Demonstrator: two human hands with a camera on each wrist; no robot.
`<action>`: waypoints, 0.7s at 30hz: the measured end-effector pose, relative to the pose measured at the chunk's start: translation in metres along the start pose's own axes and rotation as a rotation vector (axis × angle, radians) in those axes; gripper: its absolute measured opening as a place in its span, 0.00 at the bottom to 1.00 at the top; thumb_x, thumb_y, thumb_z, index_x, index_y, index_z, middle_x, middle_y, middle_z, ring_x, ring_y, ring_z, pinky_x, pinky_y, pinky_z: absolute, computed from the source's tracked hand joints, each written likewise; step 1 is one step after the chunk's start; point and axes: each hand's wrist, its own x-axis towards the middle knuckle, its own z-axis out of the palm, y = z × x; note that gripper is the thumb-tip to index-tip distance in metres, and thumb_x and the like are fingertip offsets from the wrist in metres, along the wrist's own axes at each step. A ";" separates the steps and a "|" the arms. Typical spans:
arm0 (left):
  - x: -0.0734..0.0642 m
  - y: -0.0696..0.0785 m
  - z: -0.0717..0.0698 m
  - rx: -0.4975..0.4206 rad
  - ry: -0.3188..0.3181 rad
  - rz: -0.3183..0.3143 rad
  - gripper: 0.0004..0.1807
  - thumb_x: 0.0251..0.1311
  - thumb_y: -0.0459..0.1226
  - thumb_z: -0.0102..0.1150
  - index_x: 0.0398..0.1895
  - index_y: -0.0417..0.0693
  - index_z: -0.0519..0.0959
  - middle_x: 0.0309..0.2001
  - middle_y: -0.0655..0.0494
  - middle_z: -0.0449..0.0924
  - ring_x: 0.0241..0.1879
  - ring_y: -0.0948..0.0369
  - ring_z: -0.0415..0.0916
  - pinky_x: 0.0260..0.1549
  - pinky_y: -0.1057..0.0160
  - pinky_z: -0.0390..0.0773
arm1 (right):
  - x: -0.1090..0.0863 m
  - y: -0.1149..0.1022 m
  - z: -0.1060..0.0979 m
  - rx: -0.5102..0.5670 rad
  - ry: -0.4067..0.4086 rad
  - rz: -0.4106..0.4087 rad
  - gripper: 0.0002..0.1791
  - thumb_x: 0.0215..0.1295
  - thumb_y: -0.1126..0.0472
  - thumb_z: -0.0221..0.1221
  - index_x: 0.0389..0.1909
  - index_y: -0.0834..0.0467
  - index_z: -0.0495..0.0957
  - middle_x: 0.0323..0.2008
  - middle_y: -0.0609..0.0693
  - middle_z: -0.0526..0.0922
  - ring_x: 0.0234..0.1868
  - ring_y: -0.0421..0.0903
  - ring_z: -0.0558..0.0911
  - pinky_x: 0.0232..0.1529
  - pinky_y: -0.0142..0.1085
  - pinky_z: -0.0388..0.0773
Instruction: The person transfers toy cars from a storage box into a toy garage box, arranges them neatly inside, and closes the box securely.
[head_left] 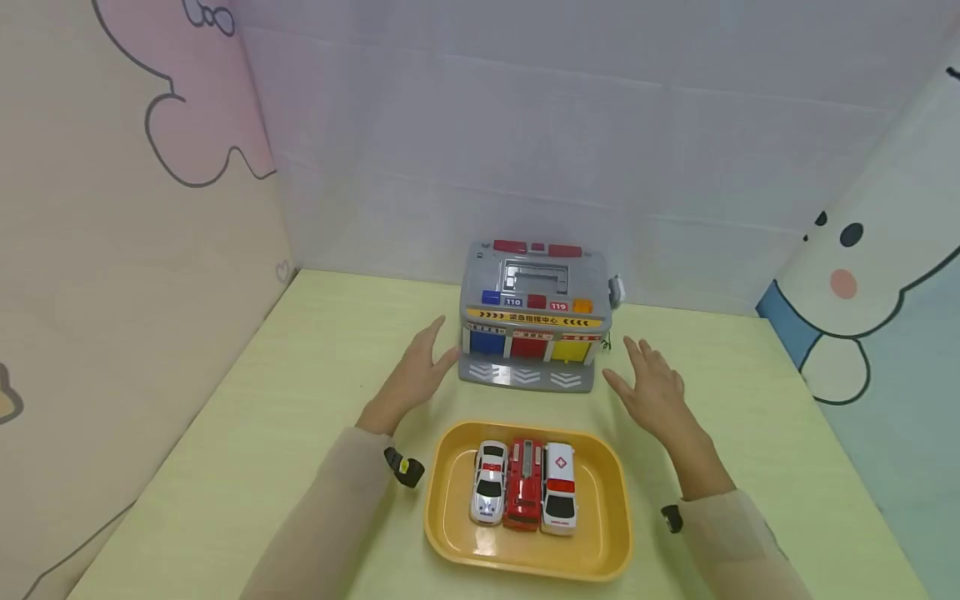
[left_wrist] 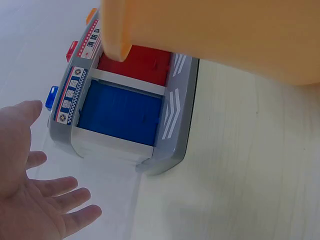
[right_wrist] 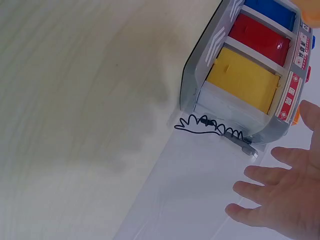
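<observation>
A grey toy garage (head_left: 535,317) stands near the back of the table, its blue, red and yellow doors facing me. To its left my left hand (head_left: 414,372) hovers with spread fingers, apart from the garage. On the other side my right hand (head_left: 651,390) is held likewise, fingers extended and touching nothing. The left wrist view shows the blue door (left_wrist: 120,110) beside the left hand (left_wrist: 37,195). In the right wrist view the yellow door (right_wrist: 243,79) lies nearest the right hand (right_wrist: 285,192), and a black coiled cord (right_wrist: 210,125) hangs at the garage's side.
In front of the garage sits a yellow tray (head_left: 528,567). It holds a white police car (head_left: 490,483), a red fire truck (head_left: 523,487) and a white ambulance (head_left: 559,490) side by side. A cloth-covered wall (head_left: 465,150) rises behind the table.
</observation>
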 end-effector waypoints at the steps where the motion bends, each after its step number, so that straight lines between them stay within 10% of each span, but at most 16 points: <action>1: 0.002 0.001 0.000 -0.011 0.001 -0.001 0.38 0.73 0.53 0.46 0.78 0.47 0.47 0.75 0.43 0.49 0.73 0.47 0.47 0.67 0.44 0.54 | 0.001 0.000 0.000 0.011 -0.001 0.001 0.41 0.75 0.42 0.47 0.75 0.64 0.45 0.72 0.71 0.44 0.71 0.71 0.45 0.64 0.70 0.41; 21: 0.034 0.010 0.000 -0.109 -0.005 0.057 0.34 0.73 0.53 0.44 0.77 0.51 0.52 0.70 0.39 0.59 0.65 0.44 0.62 0.59 0.43 0.68 | 0.017 -0.002 0.000 0.188 0.008 -0.066 0.41 0.76 0.44 0.46 0.75 0.66 0.45 0.72 0.71 0.45 0.72 0.68 0.46 0.68 0.62 0.44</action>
